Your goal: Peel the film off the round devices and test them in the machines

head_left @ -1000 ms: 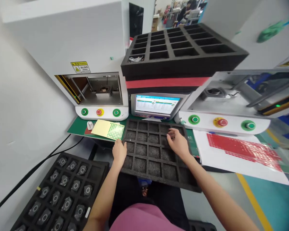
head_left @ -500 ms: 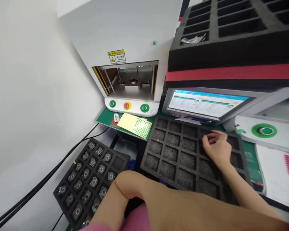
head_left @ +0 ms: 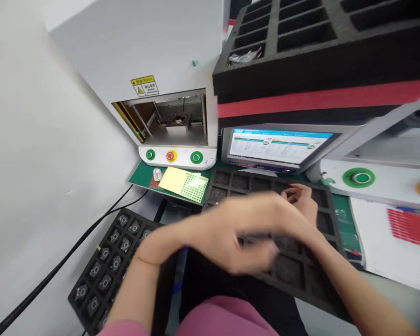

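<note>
My left hand (head_left: pixel 245 233) is smeared by motion above the black foam tray (head_left: pixel 290 273) in the middle; its fingers curve to the right, and what they hold, if anything, is too blurred to tell. Beyond it, my right hand (head_left: pixel 303 203) rests at the far right part of the same tray, fingers bent and thumb near the fingertips. Anything between those fingers is hidden. The tray's compartments that show hold no visible parts. Lower left, a second foam tray (head_left: pixel 77 305) holds several small round parts in clear wrap, partly behind my left arm.
A white machine (head_left: pixel 154 42) with an open bay and buttons stands behind. Right of it are a screen (head_left: pixel 280 147) and stacked foam trays (head_left: pixel 301 70). A yellow sticker sheet (head_left: pixel 173 180), a white plug (head_left: pixel 157 174), black cables (head_left: pixel 66 254) and papers (head_left: pixel 381 252) lie around.
My left hand has come into view over the middle tray, its arm swung away from the near view. The whole scene has shifted left in the view. My right hand stays over the tray.
</note>
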